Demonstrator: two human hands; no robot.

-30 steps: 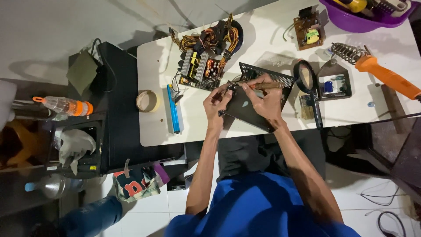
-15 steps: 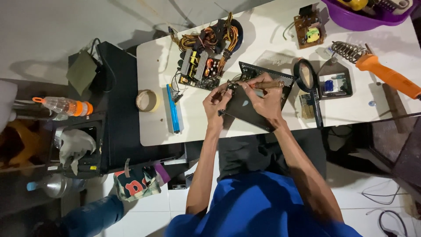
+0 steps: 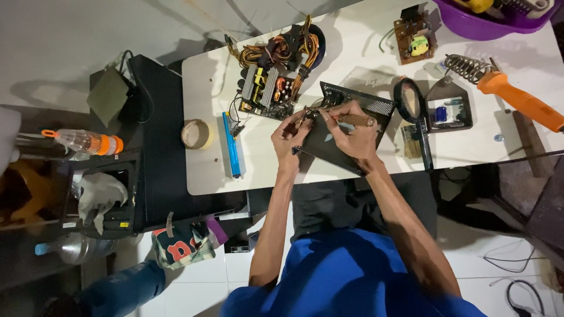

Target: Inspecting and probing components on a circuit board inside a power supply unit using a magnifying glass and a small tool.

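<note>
Our left hand (image 3: 289, 136) pinched a small part; our right hand (image 3: 351, 130) gripped a screwdriver (image 3: 352, 122) over the metal case (image 3: 341, 132). One slip might have dropped it.

We count two bare hands (image 3: 329, 132); one dark metal casing (image 3: 338, 141); two circuit boards, large (image 3: 267, 88) and small (image 3: 414, 41); one tape roll (image 3: 196, 134); one blue bar (image 3: 232, 145); one magnifier (image 3: 409, 101); one orange-handled tool (image 3: 517, 100); one purple bowl (image 3: 470, 23); one bottle (image 3: 85, 141).

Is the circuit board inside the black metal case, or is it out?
Out. The circuit board lies bare on the white table, beside the black metal case.
</note>
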